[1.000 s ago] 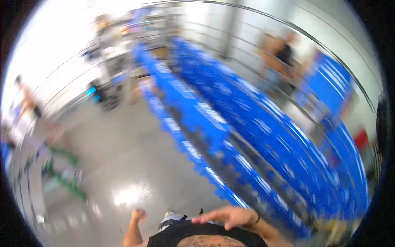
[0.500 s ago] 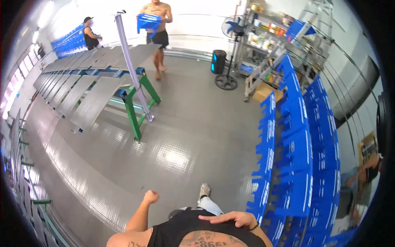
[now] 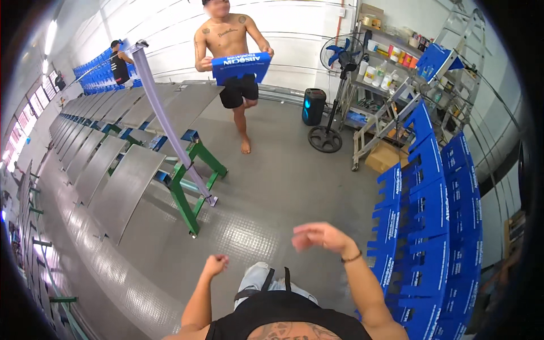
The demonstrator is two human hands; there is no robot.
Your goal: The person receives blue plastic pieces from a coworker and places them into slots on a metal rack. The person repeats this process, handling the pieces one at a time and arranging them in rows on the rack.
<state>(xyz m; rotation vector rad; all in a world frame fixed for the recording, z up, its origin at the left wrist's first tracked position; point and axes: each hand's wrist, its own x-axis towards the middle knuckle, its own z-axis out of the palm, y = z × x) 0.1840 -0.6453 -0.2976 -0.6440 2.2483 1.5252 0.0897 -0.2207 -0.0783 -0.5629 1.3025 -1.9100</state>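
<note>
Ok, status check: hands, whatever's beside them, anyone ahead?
Right hand open, empty. Left hand loosely curled, nothing visible in it. Rows of blue panels on the right. Co-worker ahead, holding a blue panel.

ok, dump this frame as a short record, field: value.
left hand: loosely curled, nothing visible in it
right hand: fingers extended, nothing visible in it
right side: rows of blue printed pieces
left side: grey panels on a green-legged frame
ahead: co-worker holding a blue printed sheet
back: standing fan, black speaker
</note>
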